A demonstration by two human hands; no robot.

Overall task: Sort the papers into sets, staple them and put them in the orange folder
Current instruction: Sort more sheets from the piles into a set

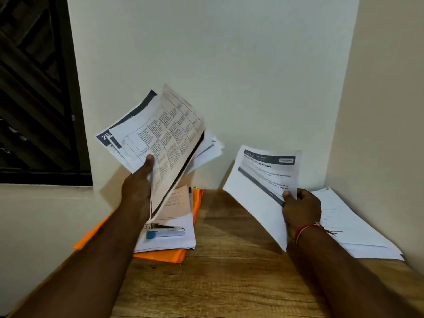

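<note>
Both hands hold paper above the wooden table (229,276).
Orange folder (91,239) lies flat at the table's left, with a paper pile (179,239) on it and a stapler (165,232) on top. Left hand (137,182) grips a fanned sheaf (160,134), thumb on the front page. Right hand (301,208) pinches a single sheet (257,189) by its edge. A white stack (360,235) lies far right by the wall.

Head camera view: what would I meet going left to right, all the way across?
Dark window → left hand gripping a bunch of papers → right hand pinching one sheet → white paper stack at the far right.
</note>
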